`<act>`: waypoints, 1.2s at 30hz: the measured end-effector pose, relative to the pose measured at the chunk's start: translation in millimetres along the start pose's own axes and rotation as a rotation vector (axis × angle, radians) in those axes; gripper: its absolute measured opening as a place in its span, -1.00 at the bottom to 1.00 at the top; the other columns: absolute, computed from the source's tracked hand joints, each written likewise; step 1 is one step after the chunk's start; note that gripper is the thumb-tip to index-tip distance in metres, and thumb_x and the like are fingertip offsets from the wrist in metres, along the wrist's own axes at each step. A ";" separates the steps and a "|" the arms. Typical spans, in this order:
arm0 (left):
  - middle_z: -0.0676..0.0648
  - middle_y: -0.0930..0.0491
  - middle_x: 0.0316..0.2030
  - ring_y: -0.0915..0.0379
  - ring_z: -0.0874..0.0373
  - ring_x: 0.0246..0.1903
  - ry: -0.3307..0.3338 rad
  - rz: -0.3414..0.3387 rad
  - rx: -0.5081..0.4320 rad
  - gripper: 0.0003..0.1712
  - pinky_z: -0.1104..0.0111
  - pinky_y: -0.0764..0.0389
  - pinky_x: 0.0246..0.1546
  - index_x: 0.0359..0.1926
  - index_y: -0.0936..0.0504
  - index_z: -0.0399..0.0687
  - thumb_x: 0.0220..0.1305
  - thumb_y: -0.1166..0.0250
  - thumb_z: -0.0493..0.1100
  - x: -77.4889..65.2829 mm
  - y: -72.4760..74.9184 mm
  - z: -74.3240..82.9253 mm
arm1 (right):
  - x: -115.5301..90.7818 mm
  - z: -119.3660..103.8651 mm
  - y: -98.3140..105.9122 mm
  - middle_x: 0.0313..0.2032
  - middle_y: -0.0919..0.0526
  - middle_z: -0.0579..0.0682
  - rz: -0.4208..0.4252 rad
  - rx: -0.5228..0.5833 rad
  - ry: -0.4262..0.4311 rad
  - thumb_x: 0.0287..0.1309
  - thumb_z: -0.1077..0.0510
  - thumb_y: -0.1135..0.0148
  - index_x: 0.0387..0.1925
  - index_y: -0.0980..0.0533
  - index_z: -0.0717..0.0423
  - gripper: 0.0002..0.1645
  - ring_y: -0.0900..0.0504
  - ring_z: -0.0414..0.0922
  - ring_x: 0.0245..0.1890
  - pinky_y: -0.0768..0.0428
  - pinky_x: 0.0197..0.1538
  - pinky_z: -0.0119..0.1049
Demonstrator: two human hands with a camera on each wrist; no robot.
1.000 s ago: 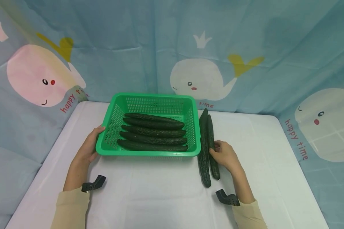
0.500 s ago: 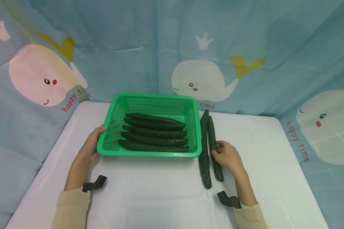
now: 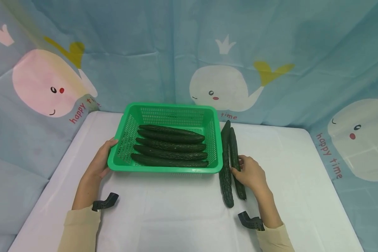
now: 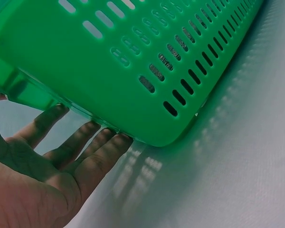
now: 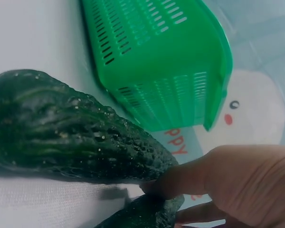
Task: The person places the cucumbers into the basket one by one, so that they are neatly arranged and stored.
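A green plastic basket (image 3: 165,169) stands at the middle back of the table with several dark green cucumbers (image 3: 170,155) lying crosswise in it. My left hand (image 3: 98,159) holds its left end, thumb at the rim; in the left wrist view the fingertips (image 4: 121,140) touch under the edge of the basket wall. Right of the basket two more cucumbers lie lengthwise, side by side. My right hand (image 3: 250,173) pinches the right-hand cucumber (image 3: 234,150), thumb in the gap between the two. The left-hand cucumber (image 3: 225,182) lies close against the basket, its upper part partly hidden by the rim.
A white cloth (image 3: 176,213) covers the table. Behind and at both sides hangs a blue curtain (image 3: 138,80) with printed whales. Each wrist carries a black camera mount (image 3: 105,202).
The lower end of the right-hand cucumber has shifted slightly right, away from its neighbour. My right thumb has moved a little left into the gap. My left hand stays on the basket.
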State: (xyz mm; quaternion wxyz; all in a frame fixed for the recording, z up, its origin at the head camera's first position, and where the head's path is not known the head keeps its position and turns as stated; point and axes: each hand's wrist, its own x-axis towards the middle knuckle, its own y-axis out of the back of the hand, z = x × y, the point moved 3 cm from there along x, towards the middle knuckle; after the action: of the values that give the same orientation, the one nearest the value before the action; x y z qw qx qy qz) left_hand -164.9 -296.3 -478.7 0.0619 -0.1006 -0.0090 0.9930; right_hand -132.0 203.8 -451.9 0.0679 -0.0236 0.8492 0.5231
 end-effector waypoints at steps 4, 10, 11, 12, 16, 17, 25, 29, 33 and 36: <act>0.01 -0.36 0.33 -0.55 0.43 0.13 0.010 0.010 0.006 -0.10 0.57 -0.71 0.08 0.72 0.13 -0.13 0.66 0.11 0.26 -1.0 0.0 0.1 | 1.1 2.7 1.2 -0.01 -0.77 0.38 0.027 -0.011 -0.023 0.21 0.06 -0.42 0.25 -0.55 0.43 -0.31 -0.81 0.15 -0.23 -0.78 -0.28 0.01; 0.12 -0.40 0.22 -0.55 0.39 0.11 0.021 0.004 -0.011 -0.10 0.56 -0.71 0.06 0.72 0.14 -0.12 0.66 0.11 0.24 1.8 -1.7 1.1 | 3.5 6.2 4.5 -0.11 -0.79 0.37 0.062 -0.031 -0.044 0.20 0.04 -0.44 0.15 -0.62 0.42 -0.38 -0.76 0.02 -0.44 -0.67 -0.47 -0.17; 0.14 -0.40 0.21 -0.55 0.39 0.12 0.021 0.005 -0.013 -0.10 0.56 -0.71 0.07 0.72 0.14 -0.12 0.66 0.11 0.24 2.0 -1.7 1.2 | 3.6 6.1 4.9 -0.13 -0.79 0.37 0.060 -0.032 -0.041 0.22 0.03 -0.44 0.14 -0.62 0.42 -0.39 -0.76 0.02 -0.45 -0.67 -0.47 -0.17; 0.15 -0.40 0.21 -0.55 0.40 0.12 0.022 0.007 -0.013 -0.10 0.56 -0.71 0.07 0.72 0.15 -0.12 0.66 0.11 0.24 2.0 -1.3 1.2 | 3.8 6.5 5.1 -0.14 -0.79 0.36 0.057 -0.033 -0.036 0.24 0.03 -0.44 0.13 -0.62 0.43 -0.39 -0.76 0.03 -0.43 -0.69 -0.45 -0.14; 0.15 -0.40 0.22 -0.55 0.40 0.12 0.023 0.009 -0.013 -0.10 0.56 -0.71 0.07 0.72 0.14 -0.11 0.65 0.12 0.25 0.8 -0.2 1.6 | 2.6 7.7 6.0 -0.15 -0.79 0.33 0.030 -0.023 -0.029 0.30 0.02 -0.41 0.14 -0.62 0.43 -0.41 -0.78 0.07 -0.33 -0.75 -0.34 -0.04; 0.16 -0.40 0.22 -0.55 0.40 0.12 0.024 0.009 -0.007 -0.10 0.56 -0.71 0.07 0.72 0.14 -0.10 0.65 0.11 0.26 0.5 0.1 1.6 | 2.1 8.2 6.0 -0.14 -0.79 0.32 0.020 -0.018 -0.030 0.31 0.02 -0.40 0.15 -0.61 0.43 -0.41 -0.78 0.08 -0.31 -0.75 -0.31 -0.02; 0.05 -0.35 0.30 -0.52 0.41 0.14 0.036 0.000 0.006 -0.10 0.58 -0.69 0.08 0.73 0.19 -0.09 0.66 0.14 0.25 -1.8 0.1 0.6 | 2.1 12.2 5.4 -0.10 -0.79 0.34 0.012 0.012 -0.023 0.32 0.05 -0.32 0.16 -0.59 0.46 -0.42 -0.80 0.08 -0.31 -0.74 -0.33 -0.08; -0.25 -0.20 0.51 -0.49 0.44 0.16 0.022 0.005 0.013 -0.11 0.60 -0.68 0.10 0.73 0.19 -0.09 0.66 0.15 0.24 -1.6 -1.6 0.4 | 1.9 13.8 6.5 -0.10 -0.79 0.36 0.016 0.019 -0.023 0.29 0.07 -0.29 0.15 -0.59 0.49 -0.41 -0.79 0.09 -0.32 -0.71 -0.37 -0.12; -0.38 0.00 0.64 -0.48 0.47 0.17 0.016 0.010 0.016 -0.10 0.63 -0.66 0.12 0.73 0.20 -0.08 0.66 0.15 0.25 -1.0 -2.3 0.7 | 0.7 15.2 7.8 -0.11 -0.79 0.35 0.002 0.026 -0.040 0.28 0.09 -0.26 0.15 -0.59 0.49 -0.42 -0.77 0.07 -0.34 -0.68 -0.41 -0.16; -0.40 0.05 0.65 -0.48 0.48 0.17 0.017 0.009 0.011 -0.10 0.63 -0.65 0.12 0.73 0.21 -0.08 0.66 0.15 0.26 -0.8 -1.5 0.7 | 0.4 15.6 8.7 -0.10 -0.78 0.36 -0.011 0.031 -0.045 0.28 0.09 -0.24 0.16 -0.58 0.49 -0.42 -0.77 0.08 -0.32 -0.69 -0.38 -0.13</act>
State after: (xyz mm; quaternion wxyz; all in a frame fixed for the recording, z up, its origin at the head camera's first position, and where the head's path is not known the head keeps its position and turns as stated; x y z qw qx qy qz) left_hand -164.1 -294.9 -477.7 0.0578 -0.1090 -0.0024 0.9924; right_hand -132.0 221.7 -451.1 0.0900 -0.0154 0.8552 0.5101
